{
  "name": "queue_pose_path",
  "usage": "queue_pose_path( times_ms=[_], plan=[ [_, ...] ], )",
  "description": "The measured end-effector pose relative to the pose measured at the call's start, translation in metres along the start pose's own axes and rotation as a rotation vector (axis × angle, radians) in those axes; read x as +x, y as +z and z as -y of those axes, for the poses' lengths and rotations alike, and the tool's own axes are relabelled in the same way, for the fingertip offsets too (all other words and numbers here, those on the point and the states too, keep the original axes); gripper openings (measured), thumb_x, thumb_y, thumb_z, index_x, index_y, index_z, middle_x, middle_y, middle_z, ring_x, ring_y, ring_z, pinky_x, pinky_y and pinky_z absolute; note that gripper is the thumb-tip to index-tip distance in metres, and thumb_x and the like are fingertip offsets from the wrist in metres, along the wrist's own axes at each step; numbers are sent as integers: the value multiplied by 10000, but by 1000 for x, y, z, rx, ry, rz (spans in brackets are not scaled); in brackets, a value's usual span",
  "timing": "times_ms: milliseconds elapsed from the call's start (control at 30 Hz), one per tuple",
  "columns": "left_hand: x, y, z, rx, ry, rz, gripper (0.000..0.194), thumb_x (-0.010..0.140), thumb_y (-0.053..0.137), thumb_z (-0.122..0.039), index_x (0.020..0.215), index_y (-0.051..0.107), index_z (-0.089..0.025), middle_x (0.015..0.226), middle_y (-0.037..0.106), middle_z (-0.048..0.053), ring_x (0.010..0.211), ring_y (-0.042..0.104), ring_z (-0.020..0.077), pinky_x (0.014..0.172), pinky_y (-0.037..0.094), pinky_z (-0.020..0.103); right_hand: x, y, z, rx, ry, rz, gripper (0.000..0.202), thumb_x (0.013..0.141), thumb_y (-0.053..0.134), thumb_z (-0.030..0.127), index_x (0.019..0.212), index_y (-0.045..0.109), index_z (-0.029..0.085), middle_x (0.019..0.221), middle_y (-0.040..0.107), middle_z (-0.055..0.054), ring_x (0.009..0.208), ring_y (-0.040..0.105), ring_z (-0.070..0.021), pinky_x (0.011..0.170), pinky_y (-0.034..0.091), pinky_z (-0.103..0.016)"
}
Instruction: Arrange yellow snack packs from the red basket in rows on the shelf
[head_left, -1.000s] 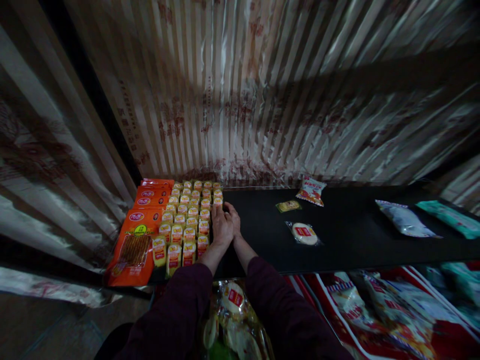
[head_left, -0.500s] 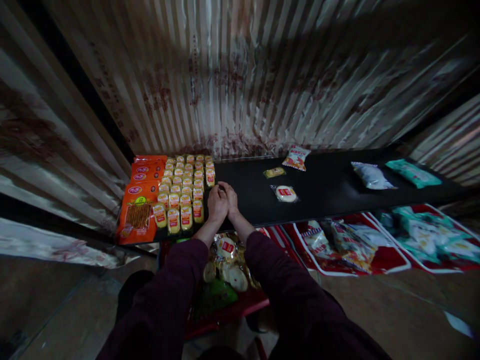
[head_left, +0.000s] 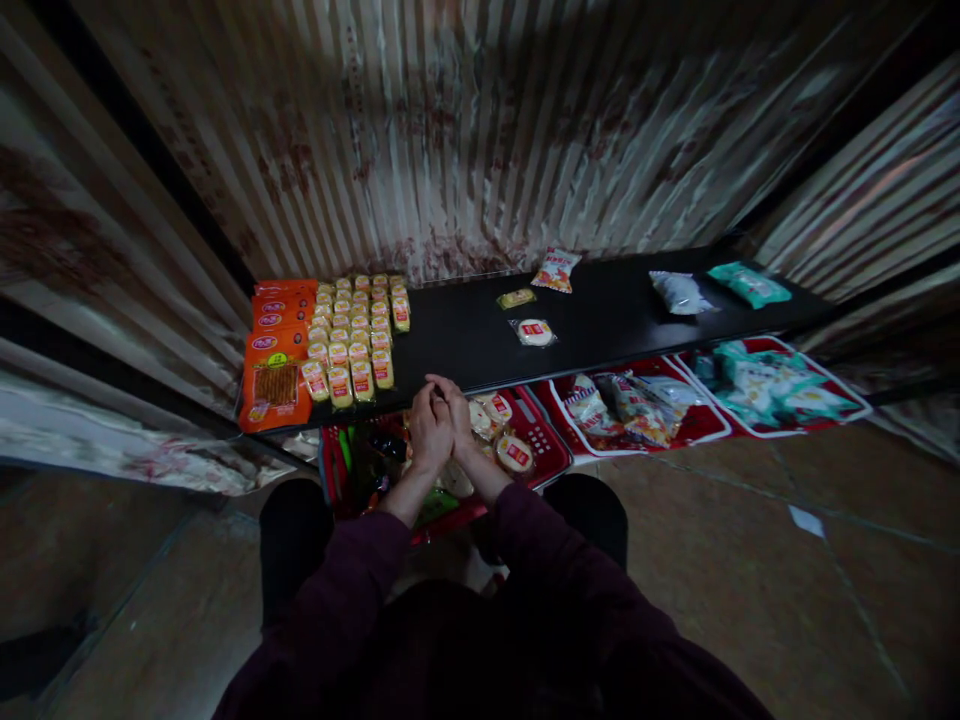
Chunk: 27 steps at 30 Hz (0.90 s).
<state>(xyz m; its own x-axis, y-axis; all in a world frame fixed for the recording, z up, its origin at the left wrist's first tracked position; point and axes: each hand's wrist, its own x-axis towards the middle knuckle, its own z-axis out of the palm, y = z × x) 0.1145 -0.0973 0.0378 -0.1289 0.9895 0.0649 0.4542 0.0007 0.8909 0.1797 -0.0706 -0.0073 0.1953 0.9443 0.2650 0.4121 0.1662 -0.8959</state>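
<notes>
My left hand [head_left: 431,428] and my right hand [head_left: 456,412] are pressed together, fingers closed, at the front edge of the black shelf [head_left: 450,345]. Whatever lies between them, if anything, is hidden. Below is a red basket [head_left: 551,440] holding round wrapped cakes [head_left: 515,453] and other packets, partly covered by my hands and forearms. Left of my hands, small yellow wrapped cakes [head_left: 362,380] stand in close rows on the shelf. Orange snack packets [head_left: 276,385] lie overlapping at the shelf's left end.
On the shelf lie a round white cake [head_left: 535,333], a flat yellow packet [head_left: 517,298], a red-white bag [head_left: 556,270], a pale bag [head_left: 679,293] and a teal packet [head_left: 750,284]. More red baskets [head_left: 724,425] of bags stand below on the right. A striped sheet [head_left: 450,150] hangs behind.
My joined hands have drawn back towards me, from the shelf beside the yellow cakes to its front edge over the basket. The camera view has shifted, showing more floor.
</notes>
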Motion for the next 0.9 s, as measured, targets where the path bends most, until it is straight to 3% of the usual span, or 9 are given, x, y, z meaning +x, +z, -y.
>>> queue_pose_path(
  times_ms=[267,467,600,700,900],
  plan=[
    [-56,8,27,32,-99,91,422,861,337,-185,1212,568,-156,1285,588,91,1203,520,164,1055,359,296,-66,-9,-23,-2,75,29,345,733,468,179,1011,672,190,1060,680,-66,1033,582,-199,1005,414,-353],
    [-74,19,41,31,-244,149,402,851,376,-192,1192,588,-193,1252,616,78,1180,542,183,1029,386,318,-87,-12,-37,-52,176,49,369,727,445,153,1010,678,193,1017,697,-70,993,600,-210,997,423,-362],
    [-77,30,50,-44,-305,195,385,833,392,-167,1152,608,-159,1226,627,109,1144,560,198,1014,389,313,-95,-15,-46,-125,215,64,434,750,405,122,1103,648,186,980,702,-69,984,604,-206,972,439,-357],
    [-79,43,58,-116,-360,237,366,823,406,-156,1121,618,-142,1191,643,127,1109,575,210,1001,391,322,-99,-26,-48,-251,231,121,445,774,397,104,1153,621,172,1020,695,-75,1003,600,-199,976,434,-344],
    [-89,67,73,-347,-472,316,306,774,482,-152,1027,651,-186,1107,681,83,1012,611,192,934,436,314,-103,-60,-34,-725,363,357,326,859,424,129,1121,616,144,1129,650,-135,1026,606,-204,880,457,-275]
  ],
)
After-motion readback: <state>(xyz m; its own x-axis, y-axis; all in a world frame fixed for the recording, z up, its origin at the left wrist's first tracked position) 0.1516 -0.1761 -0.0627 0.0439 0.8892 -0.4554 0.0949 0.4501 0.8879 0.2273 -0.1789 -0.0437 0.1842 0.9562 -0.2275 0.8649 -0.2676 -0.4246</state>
